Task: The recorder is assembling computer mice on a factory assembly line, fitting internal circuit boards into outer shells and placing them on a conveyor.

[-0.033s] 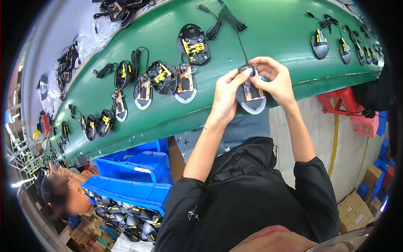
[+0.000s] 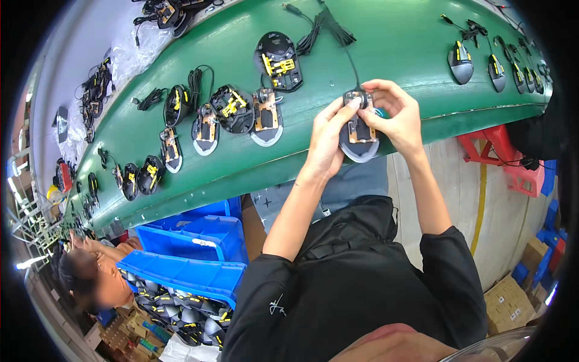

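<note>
At the front edge of the green belt I hold an opened computer mouse base (image 2: 360,134) with a brown circuit board and a pale rounded rim. My left hand (image 2: 325,134) is closed on its left side, the thumb pressing near the cable end. My right hand (image 2: 398,117) curls around the upper right side, thumb and forefinger pinched at the front of the board. What lies under those fingertips is hidden. Thin light-blue wires (image 2: 379,112) show beside the right thumb. A black cable (image 2: 351,63) runs from the mouse to a bundled coil farther back.
Left on the belt (image 2: 229,172) lie more opened mouse bases (image 2: 266,120) and black top shells (image 2: 278,63) with yellow parts. Assembled mice (image 2: 461,63) line the right. Blue crates (image 2: 187,274) stand below left, near another person (image 2: 105,274). A red stool (image 2: 500,151) stands right.
The mouse base has turned slightly and shifted a little to the left at its rounded end. Both hands keep their hold with small finger movements.
</note>
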The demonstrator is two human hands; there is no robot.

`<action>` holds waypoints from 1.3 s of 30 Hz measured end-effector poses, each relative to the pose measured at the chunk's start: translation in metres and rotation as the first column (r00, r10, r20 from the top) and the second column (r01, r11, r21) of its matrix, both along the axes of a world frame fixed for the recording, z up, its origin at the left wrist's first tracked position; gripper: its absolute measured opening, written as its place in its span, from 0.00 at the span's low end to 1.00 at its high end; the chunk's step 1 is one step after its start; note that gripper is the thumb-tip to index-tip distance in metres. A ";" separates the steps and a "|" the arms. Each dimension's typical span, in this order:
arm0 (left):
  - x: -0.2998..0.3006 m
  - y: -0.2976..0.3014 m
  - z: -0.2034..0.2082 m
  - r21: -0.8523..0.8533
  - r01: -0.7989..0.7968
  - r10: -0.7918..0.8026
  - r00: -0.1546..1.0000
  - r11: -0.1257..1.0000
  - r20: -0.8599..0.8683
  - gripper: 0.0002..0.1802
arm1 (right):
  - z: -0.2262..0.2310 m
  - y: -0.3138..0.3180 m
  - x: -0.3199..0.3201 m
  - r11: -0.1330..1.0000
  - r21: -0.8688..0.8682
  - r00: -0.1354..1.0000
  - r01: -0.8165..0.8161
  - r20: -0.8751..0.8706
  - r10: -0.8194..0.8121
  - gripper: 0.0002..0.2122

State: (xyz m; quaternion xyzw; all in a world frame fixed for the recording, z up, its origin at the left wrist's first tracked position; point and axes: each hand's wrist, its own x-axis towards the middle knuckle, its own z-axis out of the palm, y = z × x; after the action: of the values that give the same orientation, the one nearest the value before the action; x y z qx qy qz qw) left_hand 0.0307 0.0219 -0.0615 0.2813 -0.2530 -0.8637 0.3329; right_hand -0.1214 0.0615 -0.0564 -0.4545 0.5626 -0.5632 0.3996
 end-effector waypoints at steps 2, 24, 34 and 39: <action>-0.004 0.013 -0.003 0.110 -0.056 0.073 0.984 0.992 -0.162 0.19 | -0.004 0.003 0.007 0.994 -0.102 0.996 0.045 -0.078 -0.053 0.20; 0.021 0.030 -0.020 0.062 -0.086 0.094 0.986 0.994 -0.136 0.22 | 0.018 0.036 0.053 0.947 -0.124 0.825 0.295 -0.466 -0.318 0.10; 0.023 0.030 -0.005 0.115 -0.138 0.154 0.978 0.984 -0.138 0.23 | -0.002 0.028 0.033 0.816 -0.561 0.587 -0.137 -0.710 -0.390 0.12; 0.027 0.028 -0.008 0.163 -0.067 0.094 0.982 0.984 -0.161 0.25 | 0.013 0.020 0.007 0.702 -0.377 0.389 -0.604 -0.908 -0.154 0.07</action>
State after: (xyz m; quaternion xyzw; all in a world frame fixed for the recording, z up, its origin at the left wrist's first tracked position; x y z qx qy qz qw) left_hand 0.0581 0.0496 -0.0697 0.2427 -0.1434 -0.8875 0.3645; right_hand -0.1147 0.0814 -0.0434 -0.8686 0.3682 -0.3230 -0.0759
